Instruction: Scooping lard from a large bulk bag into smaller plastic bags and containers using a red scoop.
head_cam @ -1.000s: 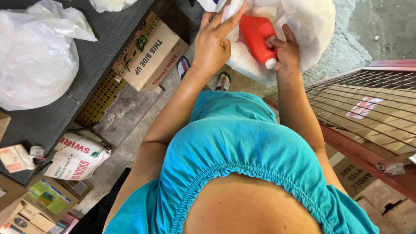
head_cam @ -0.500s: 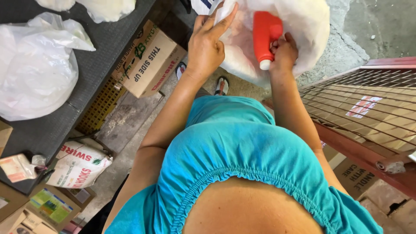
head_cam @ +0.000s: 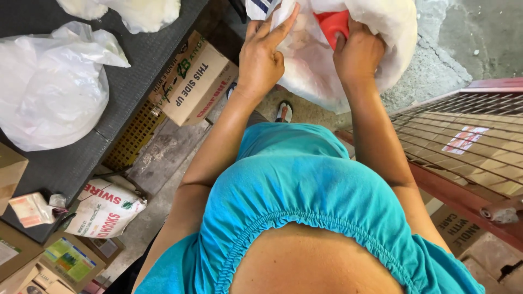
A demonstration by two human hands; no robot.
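Holding a white plastic bag [head_cam: 321, 81] up in front of the body with both hands; grips the bag's left rim with the left hand [head_cam: 261, 60], fingers stretched up along the film and thumb pinching from behind; clamps the bag's right side with the right hand [head_cam: 357, 54], fingers curled over the film and tucked in at the mouth, right against a red bottle [head_cam: 333, 24] — cannot tell whether also gripping the bottle itself or only the plastic around it.

Judging by how things lie: looks mostly done as far as getting the bottle in goes, with only a red patch showing at the bag's mouth and the rest sunk behind the film; not yet closed or set down, with the mouth gaping and the bag held in the air.

Counting, all placed from the held bag: one red bottle inside it; two hands on it; two more white bags to its left on a dark table [head_cam: 131, 71] — a large one [head_cam: 52, 92] far left and lower, another [head_cam: 125, 11] left at the top edge; one cardboard box [head_cam: 193, 79] just left and below; one printed sack [head_cam: 103, 209] well below to the left; one wire rack [head_cam: 468, 147] below to the right; one sandalled foot [head_cam: 283, 111] directly beneath.
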